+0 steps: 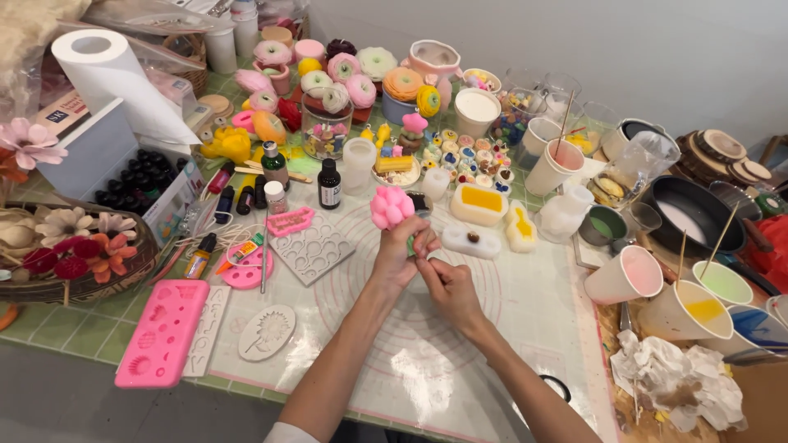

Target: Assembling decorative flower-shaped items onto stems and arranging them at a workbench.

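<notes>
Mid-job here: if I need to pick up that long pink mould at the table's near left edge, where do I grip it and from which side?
Take the long pink mould by its two long edges, near the middle, coming from above. It lies flat, and its near end overhangs the table edge, so fingers could probably slip under there too. The white strip mould hugs its right side; lead in from the left.

Plain pale wall (574, 49), green-tiled table (74, 328), grey floor (82, 410)

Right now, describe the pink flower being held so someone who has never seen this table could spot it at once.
Start at the clear round-patterned mat in the table's middle. Above it, the left hand holds up a pink flower on a green stem, the right hand touching just below. Unlike the flowers in the back rows, it is the only one lifted off the table.
</notes>
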